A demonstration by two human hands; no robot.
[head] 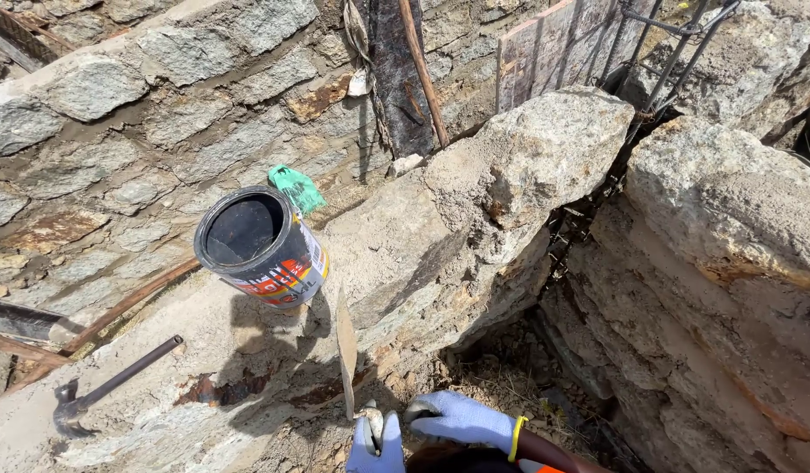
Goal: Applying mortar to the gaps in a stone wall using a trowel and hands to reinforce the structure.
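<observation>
At the bottom edge, my left hand (376, 444) in a pale blue glove is closed around the handle of a trowel (346, 349). The narrow blade stands upright against the stone ledge (405, 236). My right hand (458, 418), in the same kind of glove with a yellow cuff, lies just to the right, its curled fingers reaching towards the handle. Whether it grips anything is unclear. A dark open can (261, 245) with an orange and white label lies tilted on the ledge above the trowel.
A hammer (107, 388) lies on the ledge at the lower left. A green scrap (297, 187) sits behind the can. Rough stone walls (729, 228) flank a deep gap with debris (510, 368). Metal rebar (663, 52) rises at the top right.
</observation>
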